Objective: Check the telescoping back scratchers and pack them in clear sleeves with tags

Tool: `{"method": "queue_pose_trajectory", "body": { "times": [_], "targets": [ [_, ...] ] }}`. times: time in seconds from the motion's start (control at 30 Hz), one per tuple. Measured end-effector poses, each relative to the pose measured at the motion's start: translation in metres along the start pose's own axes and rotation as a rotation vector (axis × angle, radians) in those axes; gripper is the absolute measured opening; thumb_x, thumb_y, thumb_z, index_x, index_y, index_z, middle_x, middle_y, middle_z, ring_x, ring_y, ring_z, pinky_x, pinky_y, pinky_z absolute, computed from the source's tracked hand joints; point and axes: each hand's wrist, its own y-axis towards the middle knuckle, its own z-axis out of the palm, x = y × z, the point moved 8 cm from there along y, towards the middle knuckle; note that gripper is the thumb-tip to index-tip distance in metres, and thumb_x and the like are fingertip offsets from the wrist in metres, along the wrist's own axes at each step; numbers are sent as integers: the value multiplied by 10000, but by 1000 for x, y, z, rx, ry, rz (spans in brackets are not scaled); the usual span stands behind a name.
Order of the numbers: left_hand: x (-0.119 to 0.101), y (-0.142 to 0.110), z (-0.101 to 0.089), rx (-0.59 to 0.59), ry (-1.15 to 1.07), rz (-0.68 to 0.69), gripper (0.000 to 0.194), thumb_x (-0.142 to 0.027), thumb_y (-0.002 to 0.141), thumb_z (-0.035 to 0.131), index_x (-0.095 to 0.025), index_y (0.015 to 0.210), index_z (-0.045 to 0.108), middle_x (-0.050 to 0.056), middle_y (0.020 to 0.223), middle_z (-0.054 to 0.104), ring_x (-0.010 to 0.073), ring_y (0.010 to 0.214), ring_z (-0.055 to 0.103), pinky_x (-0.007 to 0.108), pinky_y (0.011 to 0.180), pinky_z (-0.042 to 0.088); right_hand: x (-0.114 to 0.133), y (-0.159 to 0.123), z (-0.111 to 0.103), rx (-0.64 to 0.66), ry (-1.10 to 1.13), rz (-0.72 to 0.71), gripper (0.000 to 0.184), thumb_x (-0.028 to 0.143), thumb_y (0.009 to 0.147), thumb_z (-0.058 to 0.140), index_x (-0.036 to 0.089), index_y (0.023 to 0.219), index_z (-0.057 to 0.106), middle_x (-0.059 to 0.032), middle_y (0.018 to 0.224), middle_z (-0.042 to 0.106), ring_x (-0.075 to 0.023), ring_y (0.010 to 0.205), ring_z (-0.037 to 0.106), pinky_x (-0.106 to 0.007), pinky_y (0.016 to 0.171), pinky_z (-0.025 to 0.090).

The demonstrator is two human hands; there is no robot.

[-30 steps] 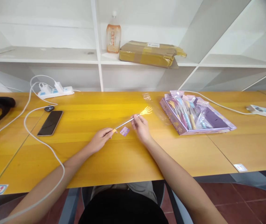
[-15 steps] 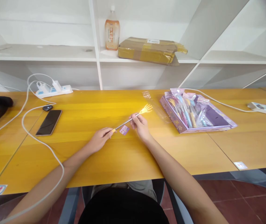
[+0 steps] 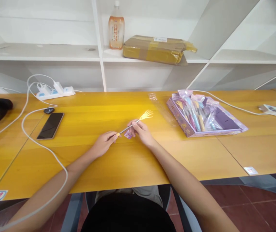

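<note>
A telescopic back scratcher (image 3: 128, 127) with a yellow hand-shaped head and a metal rod is held slantwise over the table between my hands. My left hand (image 3: 105, 142) is closed round its yellow handle at the lower left. My right hand (image 3: 141, 131) pinches the rod just below the yellow head. A small purple tag (image 3: 128, 134) shows beneath the rod, between the two hands. To the right, a clear plastic sleeve (image 3: 163, 110) lies flat on the table. Beside it, a purple display box (image 3: 186, 120) contains several bagged back scratchers (image 3: 197, 117).
A phone (image 3: 50, 126) and a small black device (image 3: 49, 111) lie at the left. A white cable (image 3: 48, 151) crosses my left forearm. Power strips (image 3: 56, 93) stand at both sides. Behind, the shelf (image 3: 62, 53) bears a bottle (image 3: 116, 30) and a taped carton (image 3: 153, 50).
My right hand has moved left, towards my left hand, and the scratcher's head has come with it, so the rod looks shorter. My left hand stays about where it was.
</note>
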Motion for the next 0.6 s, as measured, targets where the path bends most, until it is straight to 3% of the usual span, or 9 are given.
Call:
{"method": "queue_pose_trajectory", "body": {
  "times": [0.07, 0.13, 0.27, 0.33, 0.6],
  "targets": [
    [0, 0, -1, -1, -2, -11, 435, -551, 1066, 489, -200, 1069, 747, 15, 871, 626, 197, 841, 578, 311, 833, 455, -2, 1, 1, 28, -20, 29, 543, 737, 904, 720, 203, 1005, 727, 13, 712, 650, -128, 540, 545, -285, 559, 434],
    [0, 0, -1, -4, -4, -20, 442, -552, 1064, 490, -202, 1105, 757, 16, 872, 631, 195, 827, 570, 311, 823, 454, 0, 3, -6, -26, -30, 16, 591, 774, 909, 681, 199, 1031, 750, 2, 719, 636, -135, 556, 536, -289, 551, 418],
    [-1, 0, -1, 4, 2, -22, 457, -565, 1060, 490, -204, 1110, 767, 22, 879, 642, 199, 840, 574, 310, 815, 456, 14, 3, -38, -337, 19, -119, 630, 823, 950, 559, 226, 989, 757, 8, 715, 547, -128, 543, 437, -296, 537, 367],
    [-1, -1, -1, 10, 4, -25, 463, -573, 1057, 491, -205, 1107, 767, 23, 881, 647, 197, 828, 572, 309, 800, 454, 18, 2, -46, -413, 9, -161, 591, 797, 956, 583, 230, 942, 748, 16, 682, 492, -133, 545, 407, -300, 537, 339],
    [6, -2, -1, -2, -31, -71, 480, -595, 1048, 508, -197, 1104, 771, 24, 874, 648, 180, 763, 542, 286, 685, 418, 14, 2, -42, -381, -23, -131, 577, 803, 934, 606, 237, 857, 685, 33, 628, 444, -136, 520, 382, -308, 525, 320]
  ]
}}
